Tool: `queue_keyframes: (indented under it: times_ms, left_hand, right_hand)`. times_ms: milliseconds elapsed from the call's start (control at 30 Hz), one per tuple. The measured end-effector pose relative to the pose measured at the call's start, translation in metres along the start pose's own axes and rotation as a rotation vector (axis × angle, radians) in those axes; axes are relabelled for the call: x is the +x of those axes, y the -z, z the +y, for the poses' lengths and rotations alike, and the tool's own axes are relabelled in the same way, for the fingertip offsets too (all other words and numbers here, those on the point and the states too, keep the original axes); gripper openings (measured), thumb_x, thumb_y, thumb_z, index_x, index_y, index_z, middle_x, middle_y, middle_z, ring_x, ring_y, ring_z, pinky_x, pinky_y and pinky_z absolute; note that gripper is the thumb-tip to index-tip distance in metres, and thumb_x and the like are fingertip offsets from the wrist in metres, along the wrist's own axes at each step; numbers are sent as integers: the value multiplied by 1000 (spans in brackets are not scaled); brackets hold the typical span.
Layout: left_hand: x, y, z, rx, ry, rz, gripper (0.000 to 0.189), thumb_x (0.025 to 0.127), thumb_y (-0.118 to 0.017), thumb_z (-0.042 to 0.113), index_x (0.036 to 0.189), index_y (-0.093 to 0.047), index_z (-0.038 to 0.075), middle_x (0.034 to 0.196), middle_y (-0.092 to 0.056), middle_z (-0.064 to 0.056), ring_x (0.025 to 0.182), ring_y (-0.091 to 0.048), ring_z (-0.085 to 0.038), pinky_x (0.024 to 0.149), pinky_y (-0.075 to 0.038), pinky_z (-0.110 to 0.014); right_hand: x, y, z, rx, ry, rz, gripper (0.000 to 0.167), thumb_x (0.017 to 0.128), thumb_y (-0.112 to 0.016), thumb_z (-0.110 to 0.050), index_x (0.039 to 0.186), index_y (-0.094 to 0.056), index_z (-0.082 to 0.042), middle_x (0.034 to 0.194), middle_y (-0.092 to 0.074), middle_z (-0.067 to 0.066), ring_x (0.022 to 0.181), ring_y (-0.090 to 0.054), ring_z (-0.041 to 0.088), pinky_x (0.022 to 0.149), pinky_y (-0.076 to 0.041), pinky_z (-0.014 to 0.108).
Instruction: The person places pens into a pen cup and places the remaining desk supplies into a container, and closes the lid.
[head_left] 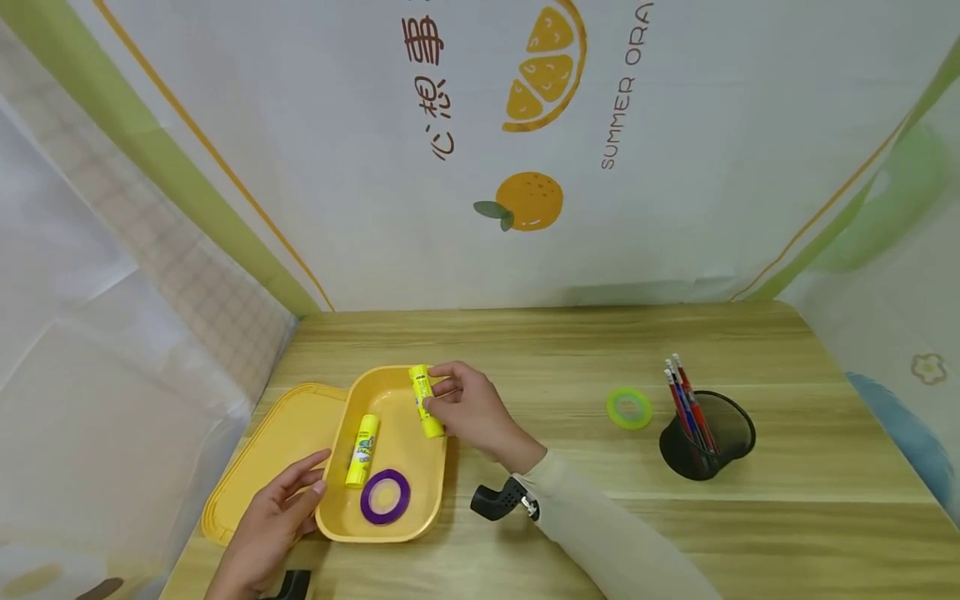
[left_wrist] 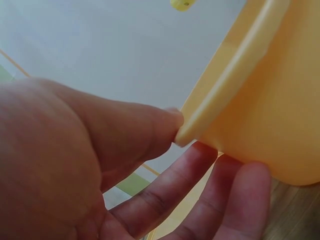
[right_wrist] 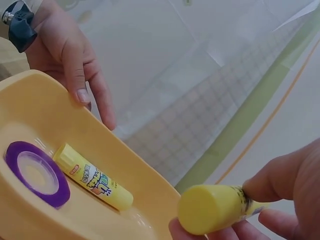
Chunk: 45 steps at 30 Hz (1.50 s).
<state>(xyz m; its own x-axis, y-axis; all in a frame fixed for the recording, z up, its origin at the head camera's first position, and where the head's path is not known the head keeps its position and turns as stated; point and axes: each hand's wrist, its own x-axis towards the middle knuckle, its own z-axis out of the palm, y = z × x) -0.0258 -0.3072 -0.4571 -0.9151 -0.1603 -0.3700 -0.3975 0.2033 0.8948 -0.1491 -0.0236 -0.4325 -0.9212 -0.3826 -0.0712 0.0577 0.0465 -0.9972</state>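
Observation:
My right hand pinches a yellow glue stick between thumb and fingers, above the right side of a yellow plastic box. In the right wrist view the end of that glue stick faces the camera. My left hand grips the box's left rim, thumb at the edge and fingers against the outer wall. Inside the box lie a second glue stick and a purple ring-shaped roll of tape, side by side.
A yellow lid lies left of the box, partly under it. Over to the right are a yellow-green tape roll and a black mesh pen holder with several pencils. Behind the wooden table hangs a printed curtain.

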Motion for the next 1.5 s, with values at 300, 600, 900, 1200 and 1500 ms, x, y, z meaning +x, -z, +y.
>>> queue_keyframes:
  times_ms: [300,600,900,1200,1500]
  left_hand:
    - [0,1,-3,-7,-1,-4,51,112,-54,17,162,-42,15,137,-55,-13,106,-69,-13,84,-65,-33]
    - [1,2,-3,-1,-18,-8,51,113,-53,17,162,-43,15,137,-56,-13,106,-69,-12,84,-65,-34]
    - [1,1,-2,-6,-31,-14,51,112,-55,18,162,-43,13,137,-56,-15,107,-70,-13,85,-65,-34]
    - [1,1,-3,-5,-35,-7,51,112,-55,17,161,-44,13,135,-57,-15,105,-70,-13,83,-65,-34]
    - [1,1,-4,-3,-15,-19,50,113,-52,16,162,-43,15,143,-53,-20,108,-70,-14,86,-64,-34]
  right_hand:
    - [8,-20,0,-152,-11,39,42,95,-78,-15,134,-66,-8,111,-67,8,97,-66,19,70,-64,30]
    - [16,-31,0,-288,4,82,42,96,-77,-17,134,-65,-4,107,-70,7,94,-68,16,70,-62,26]
    - [27,-44,3,-357,-8,84,40,97,-76,-14,134,-63,-5,109,-70,9,88,-67,15,70,-60,27]
    - [37,-55,6,-415,7,77,37,97,-74,-11,131,-62,-4,106,-71,11,84,-64,13,65,-55,22]
    - [43,-65,10,-386,-47,81,36,96,-73,-7,129,-59,-3,98,-68,9,70,-60,13,57,-51,23]
